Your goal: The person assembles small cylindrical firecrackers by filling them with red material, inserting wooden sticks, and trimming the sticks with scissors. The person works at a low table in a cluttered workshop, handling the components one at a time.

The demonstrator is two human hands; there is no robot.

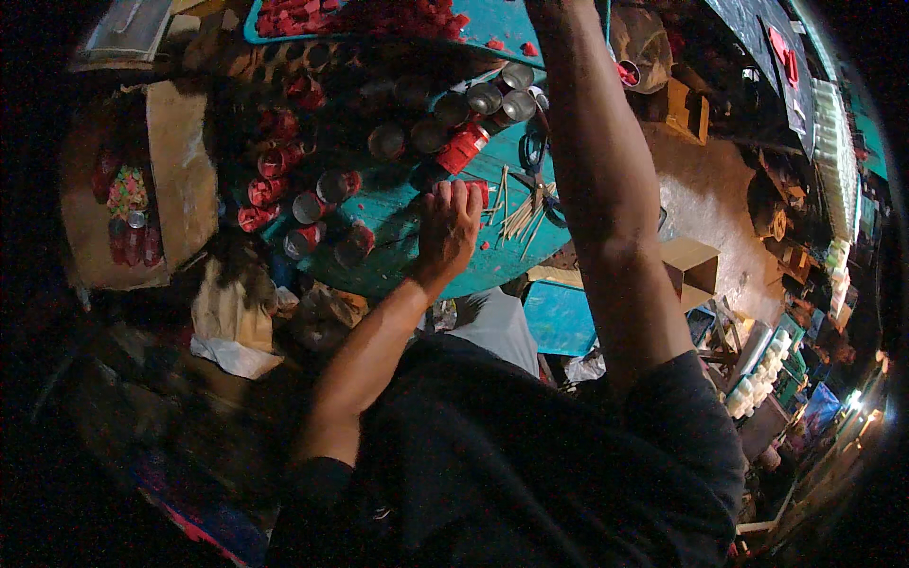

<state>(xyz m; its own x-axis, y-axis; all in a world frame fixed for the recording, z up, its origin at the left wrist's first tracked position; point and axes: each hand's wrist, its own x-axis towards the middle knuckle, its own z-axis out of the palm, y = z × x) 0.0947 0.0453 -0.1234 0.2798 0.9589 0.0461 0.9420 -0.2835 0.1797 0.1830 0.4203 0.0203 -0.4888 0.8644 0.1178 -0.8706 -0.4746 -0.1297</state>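
Note:
My left hand (448, 227) rests on the turquoise table (473, 275), its fingers curled over a red can (485, 194). Just beyond it leans another red can (462, 150). Thin wooden sticks (526, 216) lie loose to the right of the hand, beside black-handled scissors (532, 156). My right arm reaches far forward across the table's right side, and its hand passes out beyond the upper edge. Several open metal cans (517, 104) are grouped past the scissors. On the left, more cans with red sides (308, 207) stand or lie about.
A turquoise tray (488, 36) at the far side bears red chunks (379, 19). Left of the table is an open cardboard box (185, 170) with colourful contents. A blue panel (559, 317) and a small cardboard box (688, 265) lie near right. The left side is dark.

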